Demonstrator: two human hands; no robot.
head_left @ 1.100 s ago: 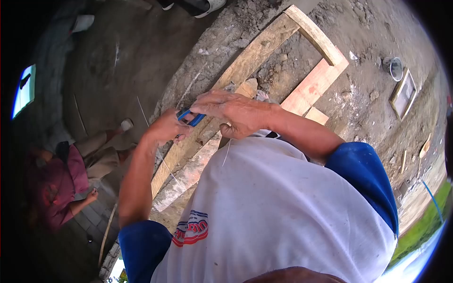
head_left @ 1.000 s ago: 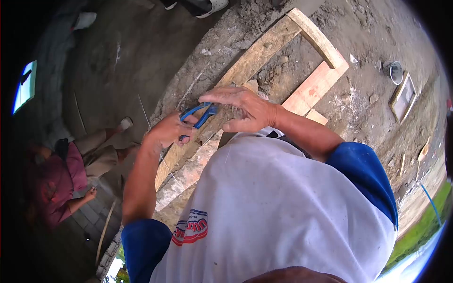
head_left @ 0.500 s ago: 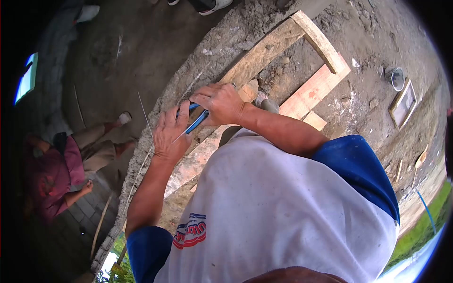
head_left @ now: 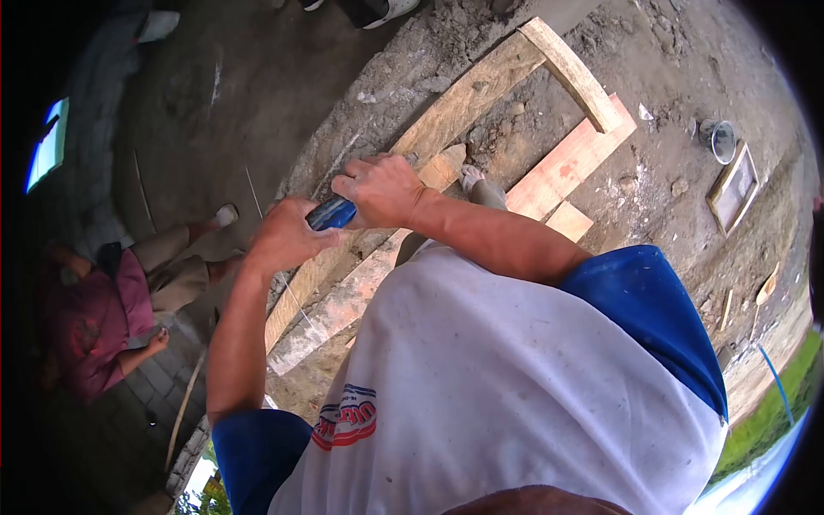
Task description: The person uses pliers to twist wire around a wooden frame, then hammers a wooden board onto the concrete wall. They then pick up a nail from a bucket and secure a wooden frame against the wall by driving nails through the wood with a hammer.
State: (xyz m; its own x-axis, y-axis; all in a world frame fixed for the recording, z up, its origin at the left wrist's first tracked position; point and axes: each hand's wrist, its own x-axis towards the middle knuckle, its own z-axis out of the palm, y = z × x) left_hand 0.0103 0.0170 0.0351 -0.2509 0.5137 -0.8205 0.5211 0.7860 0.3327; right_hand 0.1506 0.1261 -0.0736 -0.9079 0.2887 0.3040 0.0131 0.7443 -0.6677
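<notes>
Blue-handled pliers (head_left: 332, 214) lie across the near wooden boards, their handles close together. My left hand (head_left: 287, 236) is closed round the handle ends. Farther along, my right hand (head_left: 384, 190) wraps the other part of the tool, its fingers curled over and covering most of it. A small grey metal bit shows just past my right knuckles; I cannot make out whether it is the jaw. Under my hands runs a long wooden board (head_left: 472, 94). A thin pale wire or string (head_left: 296, 296) slants below my left wrist.
A short crosspiece (head_left: 573, 79) joins the long board to a reddish plank (head_left: 566, 167). A rough concrete ledge (head_left: 369, 94) borders the boards. A person in a maroon shirt (head_left: 94, 322) sits at left. At right are a bucket (head_left: 719, 140) and a small wooden frame (head_left: 734, 189).
The blue handles have come from spread apart to close together. My left hand has shifted left and changed from flat fingers to wrapped round them. My right hand has moved slightly left.
</notes>
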